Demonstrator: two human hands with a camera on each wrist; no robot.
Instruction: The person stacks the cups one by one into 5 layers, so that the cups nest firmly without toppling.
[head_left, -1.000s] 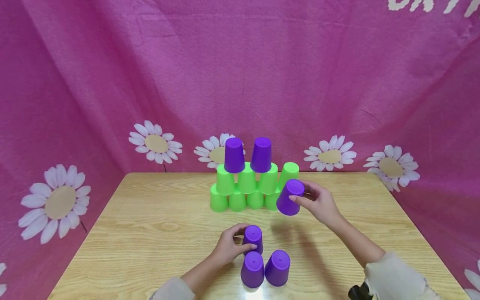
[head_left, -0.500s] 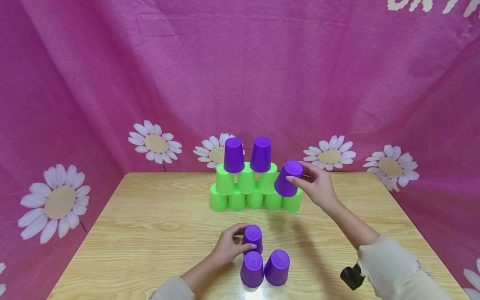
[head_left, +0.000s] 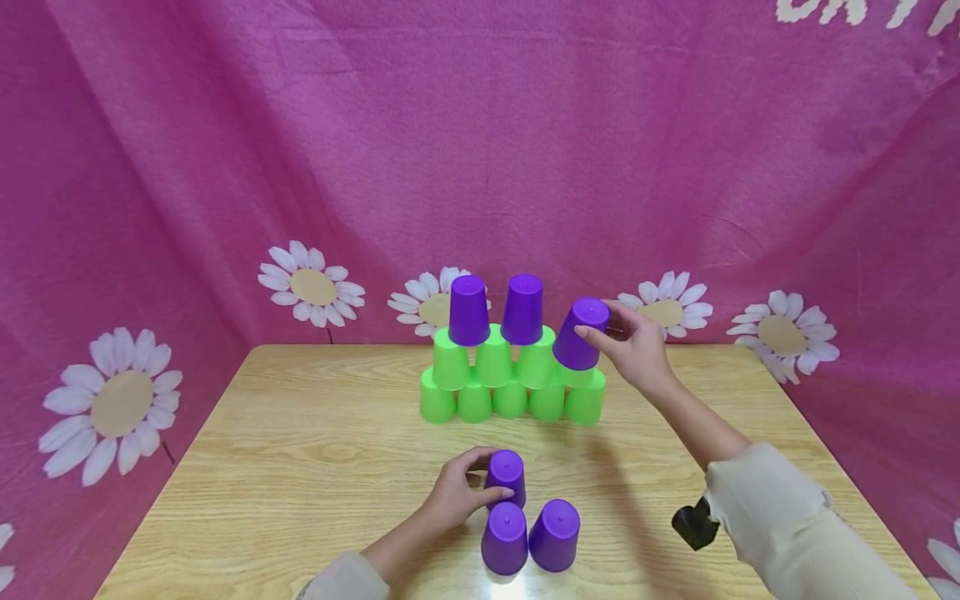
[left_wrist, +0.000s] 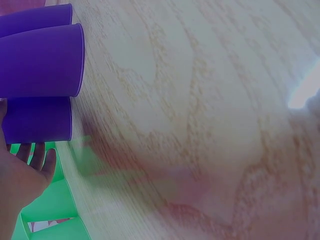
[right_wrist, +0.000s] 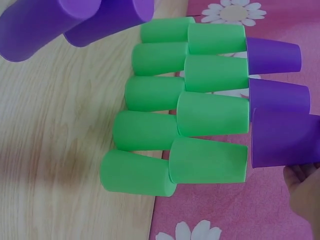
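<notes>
In the head view my right hand (head_left: 637, 346) pinches a purple cup (head_left: 581, 335), upside down and slightly tilted, at the right end of the stack. The right wrist view shows that cup (right_wrist: 285, 139) beside two purple cups standing on the upper green row (right_wrist: 212, 114); whether it touches the green cup below, I cannot tell. Nearer the front, my left hand (head_left: 457, 493) has fingers and thumb around another upside-down purple cup (head_left: 506, 477) on the table. Two more purple cups (head_left: 505, 540) (head_left: 555, 537) stand just in front of it.
Green cups (head_left: 438, 398) form two staggered rows on the wooden table (head_left: 300, 467), with two purple cups (head_left: 468, 312) on top. Behind the table hangs a pink cloth (head_left: 480, 167) with daisies. A black object (head_left: 696, 523) is at the right sleeve.
My right hand has risen with its purple cup, from in front of the green rows to the level of their top. The left hand has stayed put.
</notes>
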